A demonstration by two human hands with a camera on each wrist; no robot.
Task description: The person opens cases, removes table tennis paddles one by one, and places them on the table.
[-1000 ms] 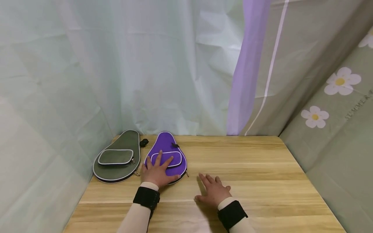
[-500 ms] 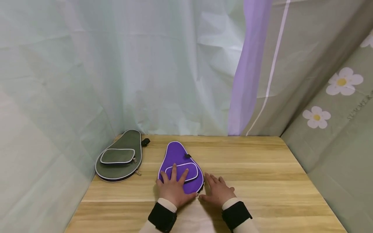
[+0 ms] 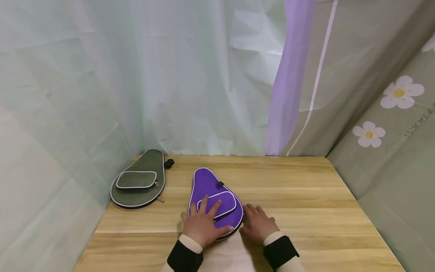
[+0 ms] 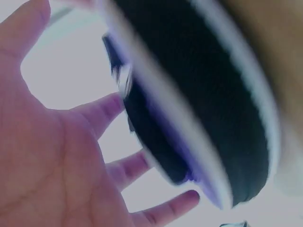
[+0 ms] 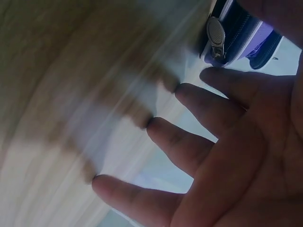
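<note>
A purple table tennis bat case (image 3: pixel 208 182) with white piping and a front pocket lies flat on the wooden table, its narrow end pointing away and a little left. My left hand (image 3: pixel 202 226) spreads its fingers over the pocket and lower left part, thumb toward the lower edge. Beside the lower right edge is my right hand (image 3: pixel 258 224), fingers straight and fingertips low at the table. The right wrist view shows the case's zip pull (image 5: pixel 216 35) close to that hand's index finger. In the left wrist view the black zipped side (image 4: pixel 203 90) fills the upper right.
A dark green case (image 3: pixel 136 196) of the same shape lies at the table's back left, with a black strap (image 3: pixel 168 163) at its side. Curtains (image 3: pixel 204 94) hang along the back and both sides of the wooden table (image 3: pixel 306 211).
The purple case has slid right and toward me under my left hand, away from the green case, turning slightly. My right hand has shifted slightly right and now sits beside it.
</note>
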